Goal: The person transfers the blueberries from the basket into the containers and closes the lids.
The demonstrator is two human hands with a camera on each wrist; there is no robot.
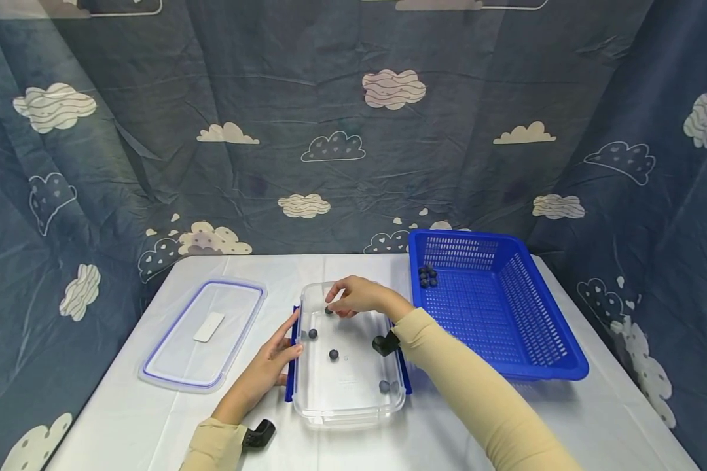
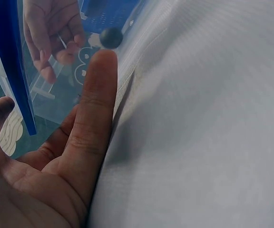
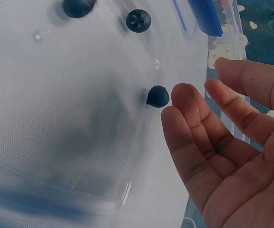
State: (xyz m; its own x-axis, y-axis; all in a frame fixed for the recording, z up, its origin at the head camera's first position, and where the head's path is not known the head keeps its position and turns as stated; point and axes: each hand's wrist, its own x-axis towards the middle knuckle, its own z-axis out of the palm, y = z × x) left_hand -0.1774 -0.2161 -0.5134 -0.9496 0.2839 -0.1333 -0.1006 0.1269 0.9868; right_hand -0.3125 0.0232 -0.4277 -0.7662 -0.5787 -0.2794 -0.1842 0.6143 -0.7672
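A clear plastic container (image 1: 350,392) with blue side latches stands in front of me, holding several blueberries. My right hand (image 1: 358,294) reaches over its far left part. Beside those fingertips lies one blueberry (image 3: 158,97); in the right wrist view a small gap shows between them, and nothing is pinched. Another blueberry (image 1: 313,333) and a third blueberry (image 1: 334,354) lie nearer me. At the near right corner sits a paler-looking blueberry (image 1: 384,386). My left hand (image 1: 268,363) rests at the container's left side by the blue latch (image 2: 13,61), fingers extended and thumb apart.
To the right stands a blue plastic basket (image 1: 556,327), with several blueberries (image 1: 428,277) clustered at its far left. A clear lid (image 1: 177,373) with a blue seal lies on the left of the white table (image 1: 118,418). Behind hangs a dark cloud-patterned cloth (image 1: 330,59).
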